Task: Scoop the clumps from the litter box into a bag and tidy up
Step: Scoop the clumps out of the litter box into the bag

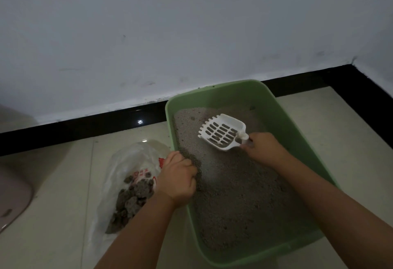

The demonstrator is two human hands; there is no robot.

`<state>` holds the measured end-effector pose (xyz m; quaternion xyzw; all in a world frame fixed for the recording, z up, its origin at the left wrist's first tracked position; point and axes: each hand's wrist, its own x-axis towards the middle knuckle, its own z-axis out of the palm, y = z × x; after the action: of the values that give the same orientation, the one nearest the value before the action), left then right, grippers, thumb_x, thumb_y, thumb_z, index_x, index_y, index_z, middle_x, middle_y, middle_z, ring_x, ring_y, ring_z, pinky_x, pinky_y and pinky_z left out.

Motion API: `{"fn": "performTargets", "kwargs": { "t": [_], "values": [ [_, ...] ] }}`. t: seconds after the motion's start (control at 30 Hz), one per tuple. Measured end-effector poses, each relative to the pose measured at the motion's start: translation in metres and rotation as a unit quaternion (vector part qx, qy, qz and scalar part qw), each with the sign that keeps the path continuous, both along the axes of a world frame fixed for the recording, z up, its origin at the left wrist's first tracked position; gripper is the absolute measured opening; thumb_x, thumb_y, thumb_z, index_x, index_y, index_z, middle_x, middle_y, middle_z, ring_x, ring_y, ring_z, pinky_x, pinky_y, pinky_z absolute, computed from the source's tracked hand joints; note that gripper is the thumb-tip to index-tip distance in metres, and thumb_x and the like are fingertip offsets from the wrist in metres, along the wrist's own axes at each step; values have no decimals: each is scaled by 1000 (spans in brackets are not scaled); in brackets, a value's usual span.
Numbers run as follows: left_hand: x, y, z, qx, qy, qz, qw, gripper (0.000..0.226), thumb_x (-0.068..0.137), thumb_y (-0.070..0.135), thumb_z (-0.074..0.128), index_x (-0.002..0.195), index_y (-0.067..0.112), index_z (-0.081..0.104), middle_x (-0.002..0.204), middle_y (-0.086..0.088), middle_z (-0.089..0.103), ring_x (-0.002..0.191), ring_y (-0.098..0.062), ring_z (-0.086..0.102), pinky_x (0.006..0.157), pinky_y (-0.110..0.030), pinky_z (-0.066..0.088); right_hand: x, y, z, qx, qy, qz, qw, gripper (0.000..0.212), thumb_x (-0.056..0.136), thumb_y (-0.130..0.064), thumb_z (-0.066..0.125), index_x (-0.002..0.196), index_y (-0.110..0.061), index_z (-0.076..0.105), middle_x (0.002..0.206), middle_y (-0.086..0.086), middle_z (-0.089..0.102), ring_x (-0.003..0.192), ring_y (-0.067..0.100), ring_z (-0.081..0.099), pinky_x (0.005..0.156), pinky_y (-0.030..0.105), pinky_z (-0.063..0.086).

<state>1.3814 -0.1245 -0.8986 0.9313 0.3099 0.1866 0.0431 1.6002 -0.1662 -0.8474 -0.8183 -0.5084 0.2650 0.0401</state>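
Left hand (177,178) clasps the near-left rim of the green litter box (274,107), apparently to steady it, while the right hand (264,148) grips the white slotted scoop (222,132) above the litter, with the clump-filled bag (131,183) lying just beside the box.

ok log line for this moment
right hand holds scoop over litter | left hand grips box rim | bag holds clumps
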Motion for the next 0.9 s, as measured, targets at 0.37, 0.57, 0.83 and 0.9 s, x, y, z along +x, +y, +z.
{"fn": "performTargets", "kwargs": {
  "t": [0.37, 0.57, 0.83, 0.9],
  "values": [
    [-1, 2, -13, -15, -50, 6, 999, 26, 64, 20, 37, 45, 12, 52, 48, 1, 41, 52, -16, 38, 72, -42, 50, -34, 56, -10, -37, -48, 43, 997, 13, 97, -21, 40, 90, -16, 49, 71, 9, 44, 72, 23, 47, 46, 21, 28],
    [0, 2, -12, -23, -48, 7, 999, 27, 65, 21, 36, 46, 12, 54, 50, 0, 44, 53, -22, 48, 86, -34, 39, -48, 59, -33, 24, 7, -17, 1000, 29, 96, -22, 45, 99, 1, 62, 94, 17, 62, 85, 30, 57, 66, 25, 34],
    [-1, 0, -8, -27, -25, 21, 999, 28, 63, 21, 36, 45, 12, 55, 48, 1, 44, 52, -21, 48, 83, -32, 31, -41, 26, -38, 126, 72, -56, 988, 26, 95, -23, 47, 101, 0, 59, 82, 8, 51, 73, 18, 47, 52, 22, 28],
    [0, 0, -7, -22, -19, 20, 999, 29, 63, 21, 35, 44, 12, 55, 47, 2, 43, 52, -20, 48, 82, -31, 34, -33, 11, -32, 146, 73, -69, 984, 26, 95, -22, 48, 103, -1, 59, 81, 8, 52, 69, 15, 45, 50, 18, 27]
  ]
}}
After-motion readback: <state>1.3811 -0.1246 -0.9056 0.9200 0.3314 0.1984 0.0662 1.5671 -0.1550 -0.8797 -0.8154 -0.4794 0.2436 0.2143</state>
